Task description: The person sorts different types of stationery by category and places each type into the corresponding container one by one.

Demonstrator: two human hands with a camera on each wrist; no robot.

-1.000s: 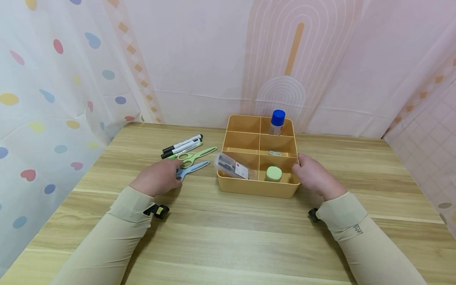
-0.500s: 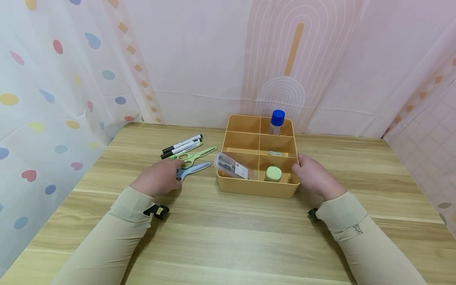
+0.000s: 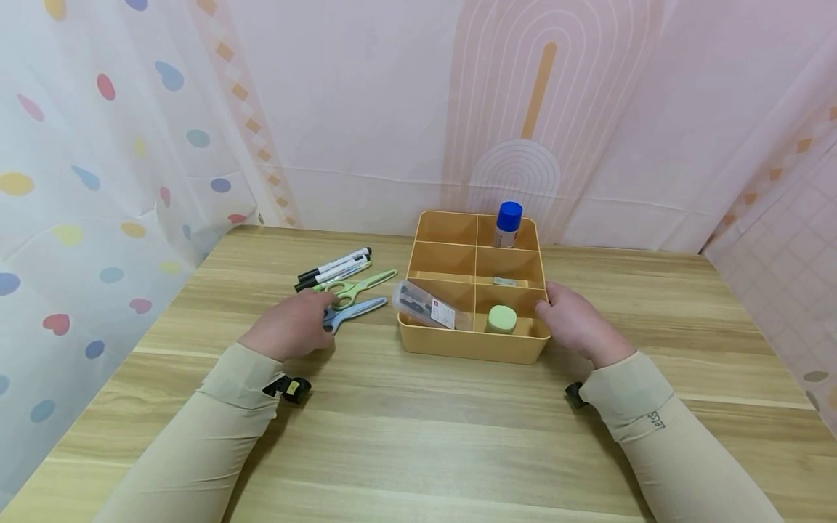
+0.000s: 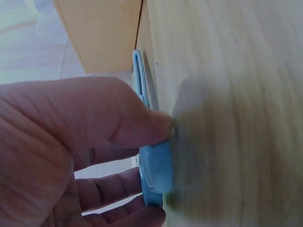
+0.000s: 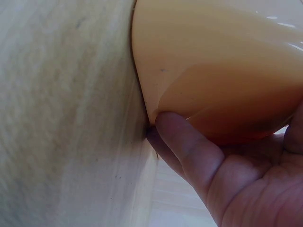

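My left hand (image 3: 288, 327) pinches the handles of the blue scissors (image 3: 358, 309), which lie on the table with blades pointing right. In the left wrist view the thumb presses one side of the blue handle (image 4: 158, 165) and the fingers curl on the other side. Beside them lie green scissors (image 3: 362, 285). With my right hand (image 3: 578, 319) I hold the right side of a yellow divided storage box (image 3: 471, 347); in the right wrist view fingertips (image 5: 173, 125) touch its wall near the bottom edge.
Several markers (image 3: 336, 269) lie behind the scissors. The box holds a blue-capped glue stick (image 3: 508, 221), a small clear piece (image 3: 504, 282), a pale green round-cornered item (image 3: 502, 319) and a tilted clear case (image 3: 425, 305) overhanging the left wall. A patterned curtain (image 3: 366, 109) hangs behind.
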